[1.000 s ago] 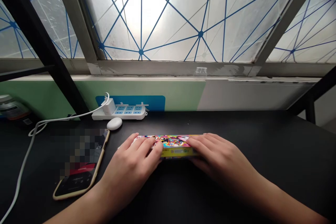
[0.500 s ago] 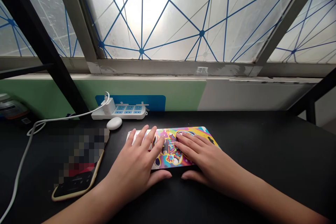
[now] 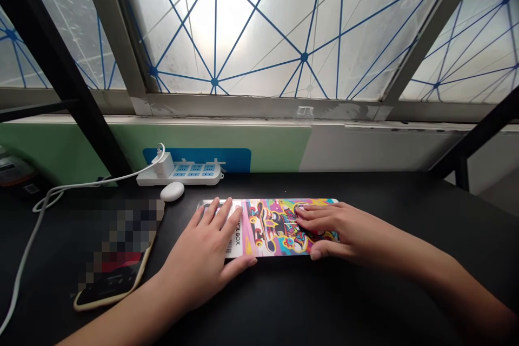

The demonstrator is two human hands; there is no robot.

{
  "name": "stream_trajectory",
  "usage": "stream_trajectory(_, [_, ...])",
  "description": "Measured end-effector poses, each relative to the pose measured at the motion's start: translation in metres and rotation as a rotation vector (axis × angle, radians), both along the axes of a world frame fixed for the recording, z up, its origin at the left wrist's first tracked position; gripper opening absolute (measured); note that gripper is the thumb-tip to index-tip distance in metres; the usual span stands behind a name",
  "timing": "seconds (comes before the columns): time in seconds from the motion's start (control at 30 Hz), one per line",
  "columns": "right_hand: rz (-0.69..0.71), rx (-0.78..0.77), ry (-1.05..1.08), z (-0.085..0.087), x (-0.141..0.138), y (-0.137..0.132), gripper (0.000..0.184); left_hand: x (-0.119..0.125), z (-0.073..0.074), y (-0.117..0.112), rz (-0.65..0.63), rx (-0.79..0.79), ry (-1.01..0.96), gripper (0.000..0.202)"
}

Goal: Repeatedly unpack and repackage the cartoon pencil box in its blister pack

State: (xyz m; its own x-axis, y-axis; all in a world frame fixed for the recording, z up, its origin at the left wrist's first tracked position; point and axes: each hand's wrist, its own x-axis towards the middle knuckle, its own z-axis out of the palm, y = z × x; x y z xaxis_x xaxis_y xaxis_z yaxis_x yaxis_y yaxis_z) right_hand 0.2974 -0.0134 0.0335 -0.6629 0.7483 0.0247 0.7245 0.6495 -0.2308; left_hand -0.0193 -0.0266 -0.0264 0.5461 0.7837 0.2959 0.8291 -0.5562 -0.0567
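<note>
A flat, brightly printed pencil box (image 3: 271, 227) lies on the black desk, its long side running left to right. It bears a cartoon skateboard picture and a white label partly reading "BOX". My left hand (image 3: 208, 246) rests over its left end with the fingers spread and the thumb at the near edge. At the right end lies my right hand (image 3: 338, 225), fingers stretched flat over the print and the thumb apart by the near edge. Both hands cover parts of the box, so its two ends are partly hidden.
Left of my hand lies a phone (image 3: 117, 259) in a pale case, its screen partly blurred. A small white rounded case (image 3: 172, 192) sits before a white power strip (image 3: 194, 174) with a plugged-in charger. The white cable (image 3: 30, 259) curves along the left. Black desk surface (image 3: 405, 216) extends rightward.
My right hand has slid to the right, showing more of the print and label. The pencil box now sits straighter, with its right end farther right. My left hand stays on the left end.
</note>
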Motion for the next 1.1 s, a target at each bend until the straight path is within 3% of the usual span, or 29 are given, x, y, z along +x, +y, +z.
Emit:
stream_trajectory(0.17, [0.005,0.18,0.035,-0.016,-0.03,-0.007,0.079,0.0,-0.001,0.001,-0.004,0.003,-0.003,0.082])
stream_trajectory(0.3, [0.139,0.119,0.021,-0.032,-0.054,-0.013,0.093,0.0,-0.003,0.0,0.014,0.026,-0.004,0.082])
stream_trajectory(0.4, [0.12,0.047,0.007,-0.024,-0.043,-0.011,0.08,0.0,-0.003,0.001,0.024,0.024,0.002,0.084])
stream_trajectory(0.57, [0.089,-0.019,0.007,0.004,-0.008,-0.004,0.036,0.001,-0.003,0.001,0.002,0.02,0.005,0.08])
stream_trajectory(0.63, [0.062,0.05,0.036,0.003,-0.01,-0.003,0.038,0.001,-0.003,0.0,0.003,0.034,0.006,0.078])
stream_trajectory(0.77, [0.052,0.157,0.026,-0.023,-0.035,-0.006,0.082,-0.002,-0.004,0.002,0.026,0.043,0.01,0.076])
stream_trajectory(0.83, [0.097,0.131,0.002,-0.033,-0.043,-0.007,0.091,-0.003,-0.005,0.003,0.031,0.042,0.009,0.076])
stream_trajectory(0.93, [0.072,0.083,-0.021,-0.032,-0.032,-0.005,0.079,-0.004,-0.005,0.005,0.037,0.038,0.011,0.078])
stream_trajectory(1.03, [-0.003,0.031,-0.047,-0.016,-0.003,0.0,0.056,-0.004,-0.003,0.005,0.047,0.033,0.018,0.079])
stream_trajectory(1.1, [-0.028,0.011,-0.055,-0.01,0.01,0.002,0.053,-0.004,-0.003,0.005,0.056,0.029,0.026,0.08])
